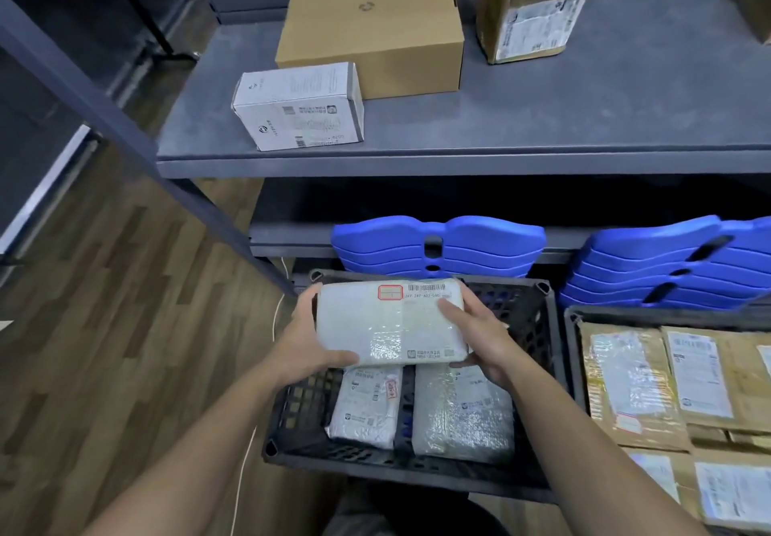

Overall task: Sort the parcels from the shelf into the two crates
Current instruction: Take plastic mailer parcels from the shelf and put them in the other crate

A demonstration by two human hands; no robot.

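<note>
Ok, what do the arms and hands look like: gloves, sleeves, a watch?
Bare throughout: no gloves or rings on the left hand or right hand, no watch or wristband, no sleeve on the left forearm or right forearm in view.

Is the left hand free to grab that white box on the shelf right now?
Probably not yet: the left hand and right hand both hold a parcel. Nothing blocks the white box itself.

Blue plastic stacks (479, 239), wood floor (104, 327)
</note>
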